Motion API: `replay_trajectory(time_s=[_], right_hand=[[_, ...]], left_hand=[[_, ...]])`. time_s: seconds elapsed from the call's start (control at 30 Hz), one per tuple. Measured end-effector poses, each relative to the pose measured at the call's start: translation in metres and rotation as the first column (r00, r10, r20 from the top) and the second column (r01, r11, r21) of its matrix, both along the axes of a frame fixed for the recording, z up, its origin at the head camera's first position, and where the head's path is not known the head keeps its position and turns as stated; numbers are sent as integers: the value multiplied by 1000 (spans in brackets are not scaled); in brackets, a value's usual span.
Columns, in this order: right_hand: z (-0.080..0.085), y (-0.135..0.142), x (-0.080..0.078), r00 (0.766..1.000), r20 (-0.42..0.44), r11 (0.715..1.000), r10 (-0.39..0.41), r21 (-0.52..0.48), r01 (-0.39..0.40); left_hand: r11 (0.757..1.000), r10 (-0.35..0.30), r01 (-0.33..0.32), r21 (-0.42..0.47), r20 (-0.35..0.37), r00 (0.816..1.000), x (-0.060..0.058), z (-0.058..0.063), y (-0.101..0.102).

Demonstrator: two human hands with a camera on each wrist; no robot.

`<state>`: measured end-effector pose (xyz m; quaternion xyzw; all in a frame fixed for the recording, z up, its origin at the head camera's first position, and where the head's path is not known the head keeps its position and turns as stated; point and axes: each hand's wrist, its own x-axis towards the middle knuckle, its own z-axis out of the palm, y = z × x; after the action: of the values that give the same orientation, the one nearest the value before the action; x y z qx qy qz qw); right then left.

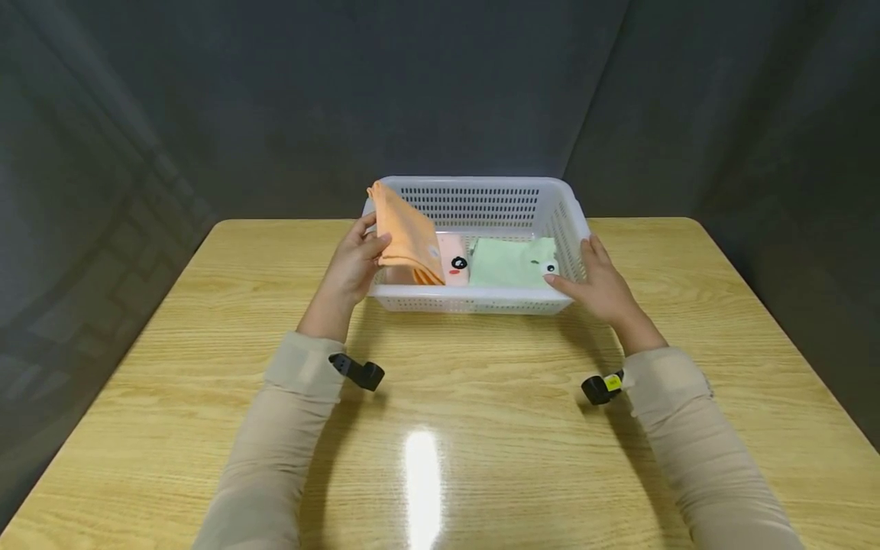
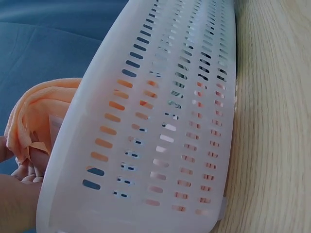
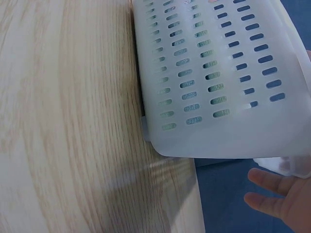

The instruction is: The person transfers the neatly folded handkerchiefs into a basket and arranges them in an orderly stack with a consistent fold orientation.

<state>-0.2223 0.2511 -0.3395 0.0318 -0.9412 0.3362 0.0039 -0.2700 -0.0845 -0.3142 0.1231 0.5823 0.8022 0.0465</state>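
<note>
A white perforated plastic basket (image 1: 474, 298) stands near the table's far edge. My left hand (image 1: 356, 256) pinches a folded orange cloth (image 1: 406, 229) at the basket's left end, its upper corner raised above the rim. Below and beside it lies a pink cloth (image 1: 452, 256) with a black eye and a red mark. A folded light green cloth (image 1: 509, 260) with a white eye fills the right part. At the basket's right end is my right hand (image 1: 598, 283), thumb over the front rim near the green cloth, fingers extended along the outside of the end wall (image 3: 233, 131).
The wooden table (image 1: 481, 397) spreads in front of the basket. A dark grey curtain (image 1: 467, 92) hangs behind it. Black wrist cameras are strapped to both sleeves, the left camera (image 1: 357, 372) and the right camera (image 1: 601, 388), over the table.
</note>
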Motion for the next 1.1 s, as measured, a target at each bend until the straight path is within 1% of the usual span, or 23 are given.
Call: replay_trajectory(time_s=[0.03,0.2,0.37,0.47,0.67,1.1], right_hand=[[0,0,0,1000,-1,1000,0,2,0],[-2,0,0,1000,-5,1000,-3,5,3],[-3,-1,-1,1000,-5,1000,4,8,-4],[-2,0,-1,1000,-1,1000,5,11,-5],[-1,1,-2,1000,0,1000,4,15,-4],[-3,1,-2,1000,-13,1000,2,14,-1]], left_hand=[[999,15,-15,-36,15,1000,1,2,2],[998,18,-15,-55,64,998,1,7,6],[997,6,0,-79,79,997,0,11,10],[996,1,6,-85,77,997,-2,10,14],[997,1,8,-83,99,995,-6,7,21],[993,-4,17,-120,106,994,-13,4,30]])
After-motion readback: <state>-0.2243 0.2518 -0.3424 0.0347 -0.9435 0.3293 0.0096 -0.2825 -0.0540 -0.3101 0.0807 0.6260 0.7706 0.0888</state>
